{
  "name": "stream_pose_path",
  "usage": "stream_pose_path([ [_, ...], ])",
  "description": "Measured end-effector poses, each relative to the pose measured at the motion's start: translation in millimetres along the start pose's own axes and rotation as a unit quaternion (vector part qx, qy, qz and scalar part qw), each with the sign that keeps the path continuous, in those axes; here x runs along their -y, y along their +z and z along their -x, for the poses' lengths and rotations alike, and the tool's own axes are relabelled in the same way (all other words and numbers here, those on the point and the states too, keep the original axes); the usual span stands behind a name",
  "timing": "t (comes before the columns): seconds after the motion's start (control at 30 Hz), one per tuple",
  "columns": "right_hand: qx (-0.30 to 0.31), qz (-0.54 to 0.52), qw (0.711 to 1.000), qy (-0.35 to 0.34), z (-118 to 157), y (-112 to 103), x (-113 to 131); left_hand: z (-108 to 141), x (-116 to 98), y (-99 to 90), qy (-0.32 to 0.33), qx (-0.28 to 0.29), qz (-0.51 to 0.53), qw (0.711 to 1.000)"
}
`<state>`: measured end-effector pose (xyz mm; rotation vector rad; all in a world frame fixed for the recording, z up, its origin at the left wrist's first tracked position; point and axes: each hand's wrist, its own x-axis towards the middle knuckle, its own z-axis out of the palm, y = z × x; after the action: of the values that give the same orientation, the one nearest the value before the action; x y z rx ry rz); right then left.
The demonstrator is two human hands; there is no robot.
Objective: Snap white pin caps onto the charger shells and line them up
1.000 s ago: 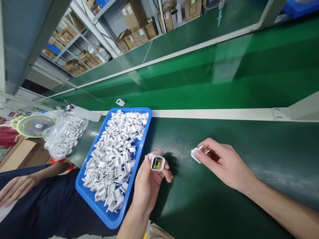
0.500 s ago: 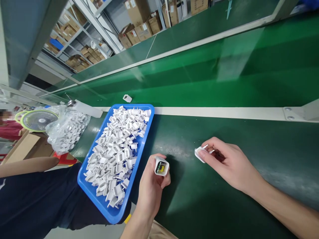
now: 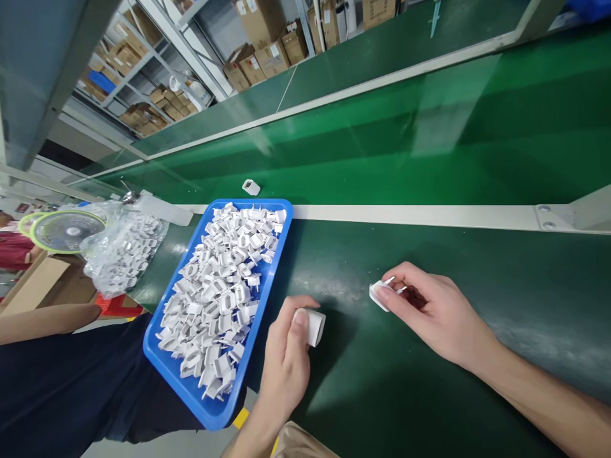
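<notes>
My left hand [image 3: 286, 362] grips a white charger housing [image 3: 314, 327], its thumb across the side; the open end is turned away from view. To the right, my right hand [image 3: 443, 318] pinches a white plug cover [image 3: 379, 296] with metal prongs between thumb and fingers. Both hands are over the dark green worktop [image 3: 353, 381], and the two parts are apart. Left of my left hand lies a blue tray [image 3: 214, 416] heaped with similar white plug covers [image 3: 224, 286].
Beyond a white rail [image 3: 410, 215] runs a green belt [image 3: 334, 165] with another charger housing [image 3: 251, 187] on it. At left are a clear bag of white parts [image 3: 126, 251], a fan [image 3: 69, 230], a cardboard box [image 3: 42, 283] and a co-worker's forearm [image 3: 48, 321].
My left hand has turned the charger housing, so its inside with the yellow component no longer shows. The housing on the belt has shifted slightly right. My right hand keeps its hold.
</notes>
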<state>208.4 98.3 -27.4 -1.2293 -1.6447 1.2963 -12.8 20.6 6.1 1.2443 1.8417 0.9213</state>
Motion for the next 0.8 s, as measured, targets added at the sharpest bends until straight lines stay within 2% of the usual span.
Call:
stream_pose_path([
  [0.07,0.003,0.0,1.0,0.001,0.4,-0.2,0.2,-2.0,-4.3,-7.6,0.094,-0.044,-0.109,0.989],
  [0.13,0.005,-0.001,1.0,0.002,0.7,-0.2,0.5,-9.0,-5.7,-11.1,0.178,-0.106,-0.207,0.956],
  [0.2,0.003,0.001,1.0,0.003,0.8,-0.2,0.8,-18.9,-4.6,-9.3,0.217,-0.12,-0.303,0.92],
  [0.3,0.002,0.005,1.0,0.003,0.5,-0.2,0.9,-28.6,-1.5,-2.9,0.217,-0.066,-0.403,0.887],
  [0.43,0.004,0.008,1.0,-0.013,-0.4,-0.7,0.3,-24.1,-1.7,-0.6,0.203,-0.105,-0.428,0.874],
  [0.53,0.002,0.01,1.0,-0.014,-0.5,-0.8,-1.2,-22.7,-8.8,-1.8,0.208,-0.052,-0.446,0.869],
  [0.67,0.003,0.014,1.0,-0.02,0.0,-0.8,-3.4,-30.2,-23.2,-3.4,0.178,-0.05,-0.505,0.843],
  [0.73,0.0,0.016,1.0,-0.016,0.1,-1.0,-3.8,-33.4,-26.9,-3.0,0.179,-0.024,-0.496,0.85],
  [0.8,0.002,0.017,1.0,-0.013,0.0,-1.2,-3.7,-34.3,-26.2,-2.3,0.189,-0.029,-0.474,0.859],
])
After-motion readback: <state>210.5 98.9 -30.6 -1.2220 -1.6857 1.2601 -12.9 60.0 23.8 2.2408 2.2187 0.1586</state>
